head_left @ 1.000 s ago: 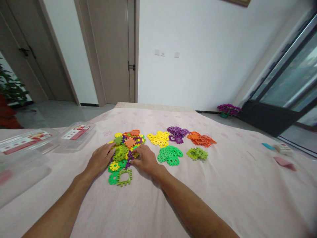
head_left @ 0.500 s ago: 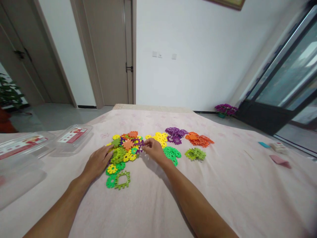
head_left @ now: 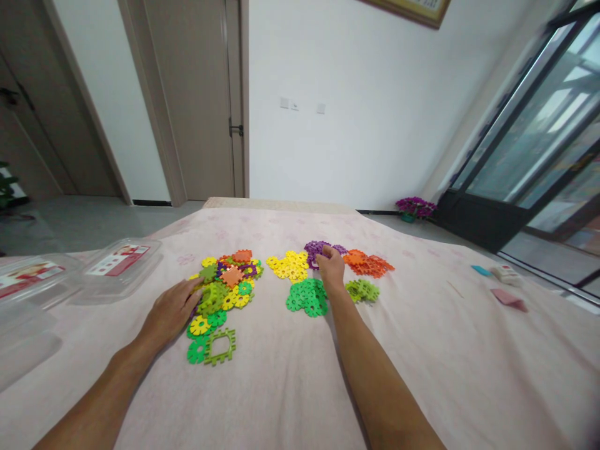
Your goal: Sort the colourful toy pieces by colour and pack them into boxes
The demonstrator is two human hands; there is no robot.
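A mixed heap of flat plastic building pieces [head_left: 225, 284] in several colours lies on a pink cloth [head_left: 290, 375]. My left hand [head_left: 171, 309] rests at the heap's left edge, fingers loosely spread on the pieces. To the right lie sorted piles: yellow [head_left: 288, 267], purple [head_left: 313, 250], orange [head_left: 368, 264], dark green [head_left: 305, 297] and light green [head_left: 362, 290]. My right hand [head_left: 332, 267] reaches over the purple pile, fingers curled down onto it; what they hold, if anything, is hidden.
Two clear plastic lids or boxes with red labels [head_left: 117, 265] lie at the left edge. Small cards and a box [head_left: 504, 281] lie far right. A door, a white wall and glass sliding doors stand beyond the cloth.
My right hand left the mixed heap and moved right and away, past the yellow pile to the purple pile. My left hand stayed at the heap. The view shifted slightly right.
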